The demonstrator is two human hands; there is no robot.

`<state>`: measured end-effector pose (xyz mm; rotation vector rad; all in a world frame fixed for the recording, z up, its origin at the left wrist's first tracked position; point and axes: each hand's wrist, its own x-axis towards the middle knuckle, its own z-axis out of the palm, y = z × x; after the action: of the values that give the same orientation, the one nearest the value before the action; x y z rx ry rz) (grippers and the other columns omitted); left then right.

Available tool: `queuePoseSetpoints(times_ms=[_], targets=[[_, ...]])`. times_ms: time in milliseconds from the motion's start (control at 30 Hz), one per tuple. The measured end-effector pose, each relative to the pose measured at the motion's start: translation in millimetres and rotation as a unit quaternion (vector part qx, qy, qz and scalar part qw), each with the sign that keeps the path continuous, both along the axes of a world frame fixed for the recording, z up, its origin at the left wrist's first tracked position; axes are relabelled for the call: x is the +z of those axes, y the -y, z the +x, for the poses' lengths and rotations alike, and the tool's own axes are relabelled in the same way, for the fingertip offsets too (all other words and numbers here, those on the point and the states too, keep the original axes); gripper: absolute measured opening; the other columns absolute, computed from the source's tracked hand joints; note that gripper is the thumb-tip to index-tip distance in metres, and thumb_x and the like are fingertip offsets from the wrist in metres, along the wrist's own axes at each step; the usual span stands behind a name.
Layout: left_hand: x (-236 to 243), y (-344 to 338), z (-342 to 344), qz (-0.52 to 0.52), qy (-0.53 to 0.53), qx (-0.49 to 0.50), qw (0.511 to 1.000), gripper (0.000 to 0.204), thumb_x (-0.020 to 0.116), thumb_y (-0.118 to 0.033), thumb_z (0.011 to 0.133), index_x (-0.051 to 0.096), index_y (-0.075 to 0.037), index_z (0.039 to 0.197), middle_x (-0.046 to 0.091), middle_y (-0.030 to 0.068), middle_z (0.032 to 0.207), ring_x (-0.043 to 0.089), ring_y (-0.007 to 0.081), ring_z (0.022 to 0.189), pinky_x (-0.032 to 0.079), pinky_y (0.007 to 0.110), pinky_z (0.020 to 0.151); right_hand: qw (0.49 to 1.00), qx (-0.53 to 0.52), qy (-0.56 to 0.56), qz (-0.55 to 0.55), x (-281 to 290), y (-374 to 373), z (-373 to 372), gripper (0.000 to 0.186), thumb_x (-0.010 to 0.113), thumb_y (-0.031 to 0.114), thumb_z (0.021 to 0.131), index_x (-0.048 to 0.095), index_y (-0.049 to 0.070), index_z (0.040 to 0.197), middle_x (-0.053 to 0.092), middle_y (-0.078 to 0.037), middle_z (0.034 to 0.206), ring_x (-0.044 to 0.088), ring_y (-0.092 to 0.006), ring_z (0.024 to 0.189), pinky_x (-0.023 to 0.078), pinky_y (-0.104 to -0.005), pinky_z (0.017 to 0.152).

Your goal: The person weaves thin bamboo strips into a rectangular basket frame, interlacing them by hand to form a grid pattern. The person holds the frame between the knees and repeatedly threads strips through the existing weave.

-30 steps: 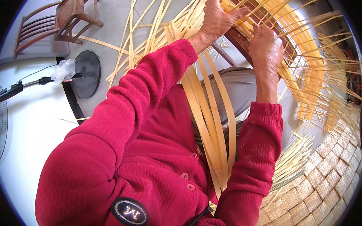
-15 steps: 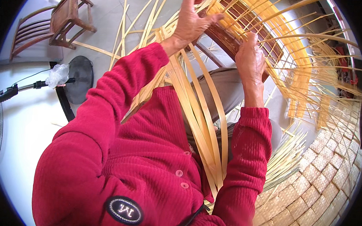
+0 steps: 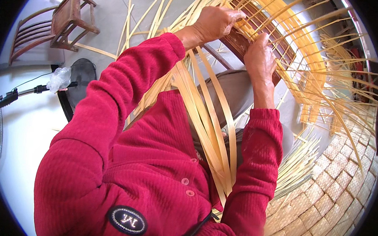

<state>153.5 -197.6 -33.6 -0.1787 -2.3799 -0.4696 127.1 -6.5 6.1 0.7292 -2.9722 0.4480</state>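
Observation:
An openwork weave of yellow bamboo strips (image 3: 315, 56) lies over a dark red wooden bench (image 3: 235, 42), its loose ends fanning out to the right. At the weave's near left edge, my left hand (image 3: 216, 23) is closed, thumb and forefinger pinching a strip. Just right of it my right hand (image 3: 260, 60) is also closed at the near edge, its thumb pressed on a strip; the curled fingers are partly hidden. Long flat bamboo strips (image 3: 199, 118) hang across my lap between my forearms.
A wooden chair (image 3: 69, 20) stands at the far left. Below it are a dark round base (image 3: 83, 77) and a pole with a clear plastic bag (image 3: 59, 79). A bundle of thin strips (image 3: 298, 165) lies at right beside a large woven mat (image 3: 329, 196). More strips cover the floor at the top.
My left hand has come down and right to the weave, its spread fingers closing in a pinch. A long strip at the right has swung down over the mat. My right hand has barely moved.

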Motion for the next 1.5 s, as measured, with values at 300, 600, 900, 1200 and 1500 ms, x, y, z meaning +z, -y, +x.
queuePoseSetpoints(times_ms=[300,600,900,1200,1500], targets=[[17.4,15.3,11.1,-0.043,0.053,-0.031,0.997,0.024,0.061,-0.017,0.094,0.066,-0.020,0.117,0.072,0.0119,0.089,0.071,0.0333,0.074,0.055,0.043,0.061,0.998,0.054,0.012,-0.011,6.6,-6.9,16.4,0.036,0.053,0.015,0.096,0.046,0.008,0.131,0.069,-0.032,0.090,0.067,-0.0520,0.087,0.052,-0.0619,0.074],[40.6,51.6,87.0,0.183,0.004,-0.208,0.961,0.022,0.060,-0.018,0.099,0.065,-0.006,0.117,0.069,0.0209,0.095,0.068,0.0412,0.088,0.055,0.044,0.073,0.944,0.139,0.173,-0.246,42.1,-84.0,108.7,0.015,0.065,0.008,0.094,0.066,0.003,0.107,0.068,-0.007,0.078,0.058,-0.0133,0.064,0.048,-0.0307,0.060],[2.7,49.8,206.2,-0.003,0.215,-0.316,0.924,0.032,0.079,-0.022,0.086,0.068,-0.014,0.115,0.067,0.0069,0.112,0.061,0.0289,0.110,0.049,0.042,0.098,0.917,0.100,0.314,-0.226,102.7,-141.0,189.3,0.013,0.071,0.009,0.095,0.068,-0.001,0.103,0.067,-0.003,0.085,0.058,-0.0082,0.074,0.049,-0.0238,0.070],[43.8,53.1,211.5,-0.017,0.188,-0.329,0.925,0.023,0.077,-0.016,0.087,0.067,-0.011,0.107,0.067,0.0077,0.112,0.064,0.0311,0.107,0.052,0.043,0.096,0.943,0.214,0.234,-0.104,117.6,-117.3,222.5,0.032,0.081,0.012,0.079,0.069,0.004,0.108,0.061,-0.010,0.087,0.062,-0.0276,0.082,0.051,-0.0378,0.071],[117.3,2.8,211.1,-0.026,0.045,-0.422,0.905,0.049,0.071,-0.050,0.085,0.070,-0.012,0.115,0.060,0.0041,0.082,0.065,0.0221,0.073,0.054,0.034,0.062,0.823,0.004,0.507,-0.256,173.0,-163.9,263.3,0.015,0.061,0.012,0.095,0.054,0.000,0.101,0.067,-0.014,0.070,0.056,-0.0147,0.050,0.043,-0.0276,0.048]])
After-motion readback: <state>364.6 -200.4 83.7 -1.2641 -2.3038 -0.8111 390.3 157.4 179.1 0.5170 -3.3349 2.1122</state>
